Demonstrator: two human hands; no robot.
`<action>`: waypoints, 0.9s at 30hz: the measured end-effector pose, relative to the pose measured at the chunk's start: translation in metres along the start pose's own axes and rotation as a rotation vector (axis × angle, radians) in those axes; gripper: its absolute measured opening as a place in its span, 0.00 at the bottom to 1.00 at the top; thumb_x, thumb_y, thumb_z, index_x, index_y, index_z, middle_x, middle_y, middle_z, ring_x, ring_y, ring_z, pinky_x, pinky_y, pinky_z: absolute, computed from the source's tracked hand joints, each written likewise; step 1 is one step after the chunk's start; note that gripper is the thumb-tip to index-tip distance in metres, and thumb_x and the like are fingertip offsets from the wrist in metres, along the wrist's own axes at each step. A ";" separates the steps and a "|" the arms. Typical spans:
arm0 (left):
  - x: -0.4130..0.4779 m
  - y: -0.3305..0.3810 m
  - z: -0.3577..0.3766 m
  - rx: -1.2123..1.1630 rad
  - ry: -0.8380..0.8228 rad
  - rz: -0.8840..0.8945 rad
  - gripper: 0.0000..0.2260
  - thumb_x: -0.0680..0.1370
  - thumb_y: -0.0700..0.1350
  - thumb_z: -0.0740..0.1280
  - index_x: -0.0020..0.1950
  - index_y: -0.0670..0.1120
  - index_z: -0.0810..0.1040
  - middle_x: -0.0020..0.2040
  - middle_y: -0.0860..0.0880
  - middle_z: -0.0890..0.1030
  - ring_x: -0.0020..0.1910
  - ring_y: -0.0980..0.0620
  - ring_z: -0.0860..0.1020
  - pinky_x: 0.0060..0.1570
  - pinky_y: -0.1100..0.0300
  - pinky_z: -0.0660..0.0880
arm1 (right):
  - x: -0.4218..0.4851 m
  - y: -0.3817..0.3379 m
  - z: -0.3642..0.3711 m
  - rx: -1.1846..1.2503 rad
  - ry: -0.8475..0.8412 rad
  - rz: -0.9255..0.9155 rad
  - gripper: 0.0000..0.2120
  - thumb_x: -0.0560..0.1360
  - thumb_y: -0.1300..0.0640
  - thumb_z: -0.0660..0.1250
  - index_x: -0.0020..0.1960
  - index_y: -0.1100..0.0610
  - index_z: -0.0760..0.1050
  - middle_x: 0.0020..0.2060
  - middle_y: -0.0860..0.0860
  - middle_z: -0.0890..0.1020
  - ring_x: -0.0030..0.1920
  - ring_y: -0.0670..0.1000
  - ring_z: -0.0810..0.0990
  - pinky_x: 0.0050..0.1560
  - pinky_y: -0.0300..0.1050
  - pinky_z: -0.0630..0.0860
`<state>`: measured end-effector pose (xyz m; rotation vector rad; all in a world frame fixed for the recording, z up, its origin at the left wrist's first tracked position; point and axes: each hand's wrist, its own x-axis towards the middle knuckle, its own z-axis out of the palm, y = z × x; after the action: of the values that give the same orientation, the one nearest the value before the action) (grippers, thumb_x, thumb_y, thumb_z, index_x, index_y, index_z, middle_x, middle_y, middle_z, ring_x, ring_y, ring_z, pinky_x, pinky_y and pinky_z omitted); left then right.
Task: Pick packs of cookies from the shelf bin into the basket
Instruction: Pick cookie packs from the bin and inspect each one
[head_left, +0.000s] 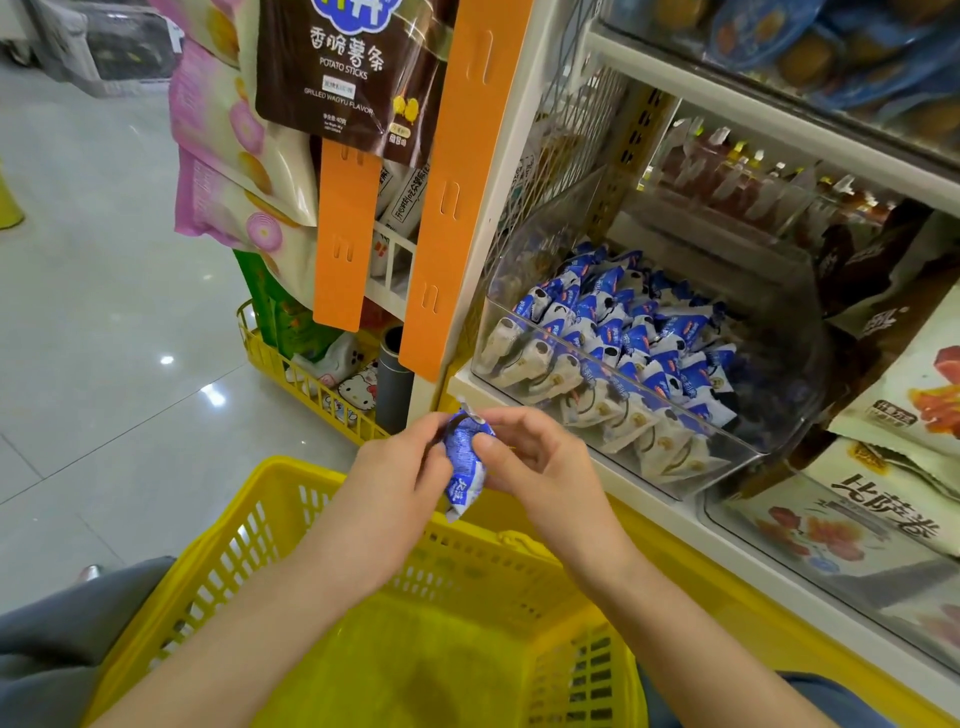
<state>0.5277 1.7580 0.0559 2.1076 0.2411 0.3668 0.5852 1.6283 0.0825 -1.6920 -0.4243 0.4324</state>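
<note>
One blue-and-white cookie pack (464, 464) hangs upright above the far rim of the yellow basket (218, 561). My left hand (395, 483) pinches its left edge and my right hand (535, 457) pinches its right edge. The basket sits low in front of me, and what shows of its floor holds nothing. To the right, a clear plastic shelf bin (769, 415) holds several more blue-and-white cookie packs (623, 343).
Orange hanging strips (457, 197) with snack bags hang on the shelf's end post to the left of the bin. A second yellow basket (306, 374) of goods stands on the tiled floor behind. Large snack bags (893, 395) fill the shelf at right.
</note>
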 end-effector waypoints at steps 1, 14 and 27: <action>-0.001 -0.001 0.000 0.048 0.030 0.018 0.13 0.80 0.44 0.57 0.63 0.50 0.74 0.36 0.56 0.77 0.36 0.61 0.76 0.34 0.69 0.71 | -0.001 0.002 0.002 -0.027 -0.001 -0.013 0.08 0.74 0.62 0.66 0.53 0.55 0.76 0.49 0.53 0.83 0.49 0.48 0.81 0.51 0.44 0.79; 0.002 -0.001 -0.003 0.091 0.108 -0.018 0.11 0.80 0.43 0.57 0.50 0.47 0.79 0.30 0.57 0.75 0.32 0.61 0.76 0.30 0.70 0.70 | -0.002 0.008 0.010 -0.075 -0.067 0.024 0.13 0.74 0.59 0.68 0.55 0.48 0.71 0.54 0.50 0.80 0.52 0.53 0.81 0.51 0.48 0.80; 0.006 0.005 -0.004 -0.104 -0.113 -0.038 0.21 0.77 0.35 0.59 0.67 0.52 0.72 0.48 0.56 0.75 0.41 0.59 0.76 0.38 0.72 0.73 | 0.001 0.010 0.005 -0.065 0.051 0.033 0.21 0.72 0.56 0.69 0.61 0.50 0.65 0.55 0.47 0.77 0.52 0.49 0.80 0.51 0.46 0.79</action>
<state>0.5318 1.7602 0.0629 2.0111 0.1912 0.2325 0.5836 1.6314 0.0722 -1.7708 -0.3773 0.4021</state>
